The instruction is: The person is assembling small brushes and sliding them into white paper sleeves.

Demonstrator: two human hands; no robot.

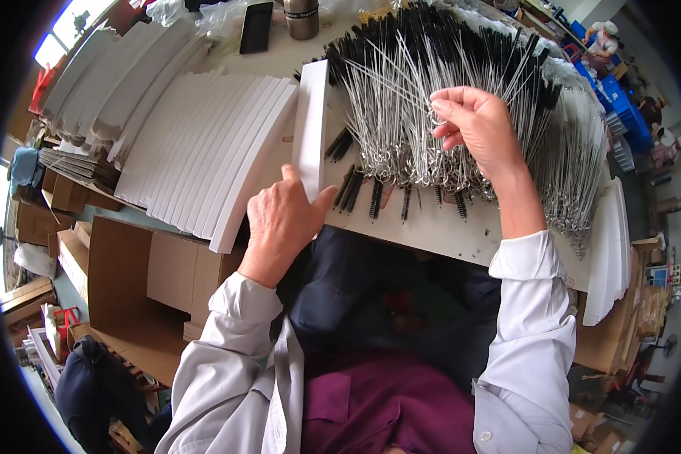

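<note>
My left hand [281, 223] is closed around the near end of a long, narrow white box [311, 113], thumb on its right side. The box points away from me, beside a row of similar white boxes [204, 144]. Over the pile of brushes [401, 113], my right hand [480, 129] is raised with thumb and fingers pinched on the ring end of a thin wire brush [436, 115]. Where that brush's wire runs among the others is hard to follow. The piled brushes have black bristles at the far end and looped metal ends toward me.
More white boxes [121, 76] are stacked at the far left, others [611, 257] at the right edge. A phone [256, 29] and metal flask [302, 21] stand at the back. An open cardboard box [129, 280] sits below the table's left. People [602, 44] work at the far right.
</note>
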